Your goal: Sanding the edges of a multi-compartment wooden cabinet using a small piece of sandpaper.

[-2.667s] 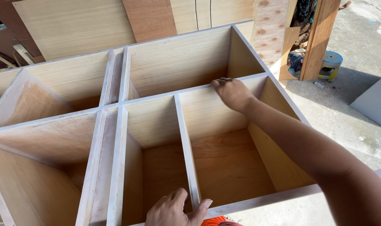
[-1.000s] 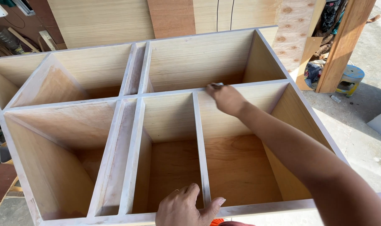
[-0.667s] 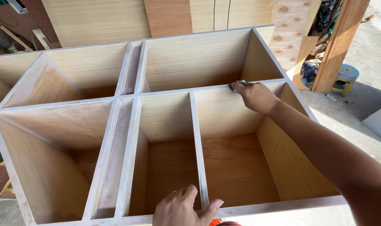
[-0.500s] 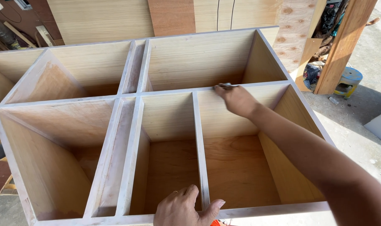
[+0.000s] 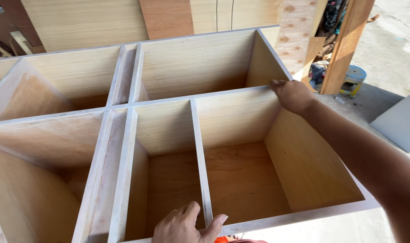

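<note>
The left hand [image 5: 187,225] is the nearest thing. It grips the near edge of a big wooden cabinet [image 5: 304,215], with the fingers curled over the rim and the thumb pressed flat beside the thin upright divider [image 5: 199,157]. Something orange peeks out just below this hand, but too little of it shows to tell what it is.

The cabinet lies on its back with its open boxes facing up, and it fills the space between the two hands. The edges look pale and chalky, and the insides are warm brown wood.

Farther off, the right hand [image 5: 292,95] reaches across to the far right corner of the nearest box. Its fingers press down on the long cross rail [image 5: 223,94]. It seems to pinch something small and flat there, but I cannot tell for sure.

The edges are thin and raw, so a sliding hand could pick up a splinter. The long reach means leaning over, and a hard push could make the cabinet shift.

Beyond the right hand stand a wooden post [image 5: 346,42] and a small round tin [image 5: 352,80] on the concrete floor [image 5: 394,49]. Big plywood sheets [image 5: 88,20] lean behind the cabinet.
</note>
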